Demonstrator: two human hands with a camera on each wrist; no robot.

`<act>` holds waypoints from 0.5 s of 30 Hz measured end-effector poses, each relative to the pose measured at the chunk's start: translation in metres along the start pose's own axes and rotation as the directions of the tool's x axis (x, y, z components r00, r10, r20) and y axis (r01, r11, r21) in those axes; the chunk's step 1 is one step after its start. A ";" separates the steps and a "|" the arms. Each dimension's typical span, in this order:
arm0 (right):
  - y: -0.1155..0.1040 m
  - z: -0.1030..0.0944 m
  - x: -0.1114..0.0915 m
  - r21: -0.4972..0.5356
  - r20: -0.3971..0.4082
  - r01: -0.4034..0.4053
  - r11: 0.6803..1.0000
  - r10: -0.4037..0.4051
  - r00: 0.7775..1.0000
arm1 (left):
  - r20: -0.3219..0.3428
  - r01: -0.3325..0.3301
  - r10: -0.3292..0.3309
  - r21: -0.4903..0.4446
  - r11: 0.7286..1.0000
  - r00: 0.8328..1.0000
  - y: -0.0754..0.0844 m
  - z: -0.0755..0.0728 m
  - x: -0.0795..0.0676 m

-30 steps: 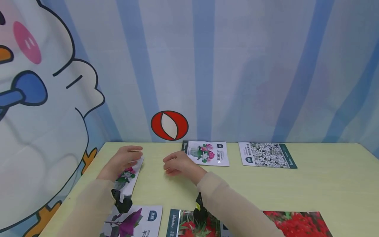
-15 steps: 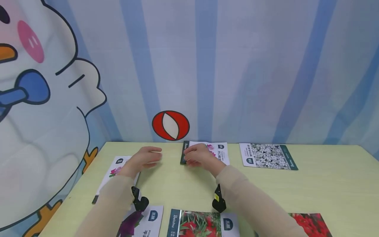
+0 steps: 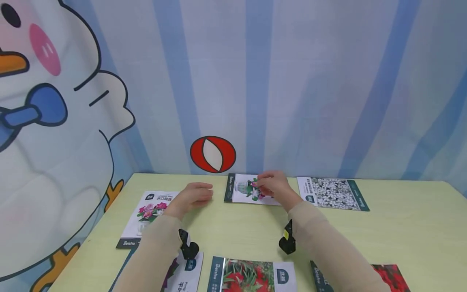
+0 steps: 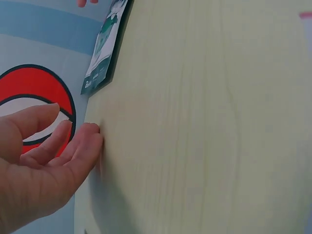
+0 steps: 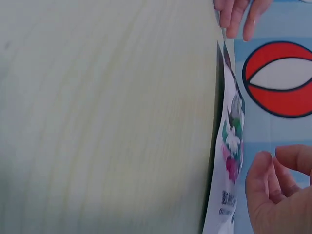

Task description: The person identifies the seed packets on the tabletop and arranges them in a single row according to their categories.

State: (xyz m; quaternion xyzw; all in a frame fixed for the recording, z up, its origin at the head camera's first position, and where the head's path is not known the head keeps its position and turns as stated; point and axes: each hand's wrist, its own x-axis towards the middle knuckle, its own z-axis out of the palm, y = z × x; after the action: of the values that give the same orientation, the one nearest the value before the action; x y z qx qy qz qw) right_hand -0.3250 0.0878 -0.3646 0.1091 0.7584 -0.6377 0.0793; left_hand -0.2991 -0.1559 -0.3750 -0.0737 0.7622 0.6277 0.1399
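My left hand [image 3: 191,198] holds nothing, its fingers loosely bent, above the table beside a seed packet with pink flowers [image 3: 153,211]. In the left wrist view the fingers of that left hand [image 4: 48,165] stand apart from any packet. My right hand [image 3: 276,187] hovers over a similar seed packet with pink flowers [image 3: 248,188] at the table's back edge and covers its right part. The right wrist view shows this right hand [image 5: 282,190] with loosely curved fingers, apart from the packet. To its right lies a white-flower packet [image 3: 333,194].
Along the front lie a purple-flower packet [image 3: 184,275], a red-flower packet [image 3: 251,275] and another red packet [image 3: 392,275], partly hidden by my right sleeve. Behind the pale table [image 3: 233,231] hangs a blue striped cloth [image 3: 292,81] with a cartoon figure.
Both hands have moved to the right. The left hand has come away from the left pink-flower packet, uncovering more of it. The right hand has passed over the back middle packet.
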 end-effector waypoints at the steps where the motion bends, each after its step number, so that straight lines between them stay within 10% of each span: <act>1: 0.001 -0.003 0.001 -0.013 -0.029 0.003 1.000 -0.003 1.000 | -0.003 -0.001 0.001 -0.002 1.000 1.000 0.000 0.003 0.001; 15: 0.011 -0.029 0.008 -0.080 -0.338 0.012 0.997 -0.039 0.940 | -0.036 -0.041 0.044 0.073 0.996 0.998 0.003 0.042 0.019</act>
State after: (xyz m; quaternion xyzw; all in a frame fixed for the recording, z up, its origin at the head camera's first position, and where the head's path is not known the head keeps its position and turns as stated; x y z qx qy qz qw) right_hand -0.3293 0.1181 -0.3719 0.2046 0.7860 -0.5807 -0.0567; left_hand -0.3135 -0.1134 -0.3852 -0.0641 0.7884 0.6009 0.1147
